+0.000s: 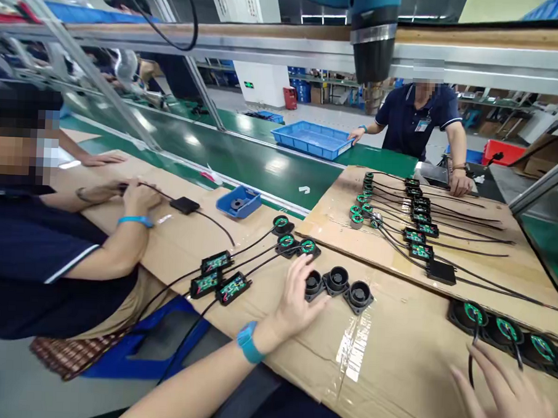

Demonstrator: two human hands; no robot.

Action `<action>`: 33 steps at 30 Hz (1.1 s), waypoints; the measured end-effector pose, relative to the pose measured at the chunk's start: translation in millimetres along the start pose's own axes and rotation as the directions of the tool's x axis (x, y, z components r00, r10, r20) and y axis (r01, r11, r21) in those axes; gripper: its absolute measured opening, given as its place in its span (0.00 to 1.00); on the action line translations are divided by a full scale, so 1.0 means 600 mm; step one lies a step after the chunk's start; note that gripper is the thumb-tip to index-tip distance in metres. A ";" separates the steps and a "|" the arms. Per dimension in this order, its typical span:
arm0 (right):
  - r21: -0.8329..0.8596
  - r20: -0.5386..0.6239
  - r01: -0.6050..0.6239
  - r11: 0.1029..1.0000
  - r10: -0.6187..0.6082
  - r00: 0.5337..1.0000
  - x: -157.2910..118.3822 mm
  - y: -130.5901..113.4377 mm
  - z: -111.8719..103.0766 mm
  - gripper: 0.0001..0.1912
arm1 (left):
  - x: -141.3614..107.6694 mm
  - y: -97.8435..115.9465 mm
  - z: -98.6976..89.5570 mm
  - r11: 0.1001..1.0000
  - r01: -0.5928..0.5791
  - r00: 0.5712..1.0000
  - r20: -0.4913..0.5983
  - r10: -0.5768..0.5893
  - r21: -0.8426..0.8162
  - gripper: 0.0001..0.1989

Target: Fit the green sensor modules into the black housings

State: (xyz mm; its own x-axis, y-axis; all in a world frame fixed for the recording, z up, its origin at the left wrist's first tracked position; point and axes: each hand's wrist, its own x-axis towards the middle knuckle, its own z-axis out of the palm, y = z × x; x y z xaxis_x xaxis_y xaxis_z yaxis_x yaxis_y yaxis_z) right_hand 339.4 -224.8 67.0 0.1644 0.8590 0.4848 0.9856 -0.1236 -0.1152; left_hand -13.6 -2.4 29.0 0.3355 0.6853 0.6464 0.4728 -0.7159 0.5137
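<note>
My left hand (298, 302), with a blue wristband (251, 342), is open at the left end of a row of black round housings (359, 296). Its fingers partly cover the leftmost housing; whether they touch it I cannot tell. At the lower right, my right hand (506, 391) is slightly blurred, its fingers apart beside a thin black cable. That cable rises from a black housing with a round green circuit board (474, 313), one of several in a row. Left of my left hand lie black boxes with exposed circuit boards (233, 288), cabled to round housings (285, 242).
A co-worker's hands (141, 197) hold a cable with a black box (185, 205) at left. Another person (422, 116) touches a blue tray (312, 139) across the green conveyor (262, 159). A power driver (373, 47) hangs above. Wired boards lie on cardboard (325, 211).
</note>
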 end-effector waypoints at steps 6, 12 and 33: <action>-0.022 0.172 0.288 0.957 -0.280 0.944 0.352 -0.154 0.127 0.25 | -0.044 -0.071 0.003 0.944 0.321 0.929 0.220 -0.298 -0.076 0.36; -0.226 0.339 0.094 0.970 -0.012 0.941 0.537 -0.268 0.250 0.30 | -0.036 -0.072 0.002 0.944 0.293 0.946 0.189 -0.263 -0.155 0.31; 0.493 0.136 -0.157 0.856 0.102 0.985 0.389 -0.219 0.010 0.27 | -0.021 -0.073 -0.010 0.906 0.282 0.949 0.234 -0.214 -0.315 0.29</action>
State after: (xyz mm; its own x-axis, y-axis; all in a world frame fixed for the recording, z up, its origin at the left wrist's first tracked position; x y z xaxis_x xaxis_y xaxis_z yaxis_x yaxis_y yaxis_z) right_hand 247.8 -5.3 190.2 0.2573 0.9015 0.3479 0.7982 0.0046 -0.6023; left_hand -43.6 19.5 1.7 0.4073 0.8343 0.3715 0.2666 -0.4976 0.8254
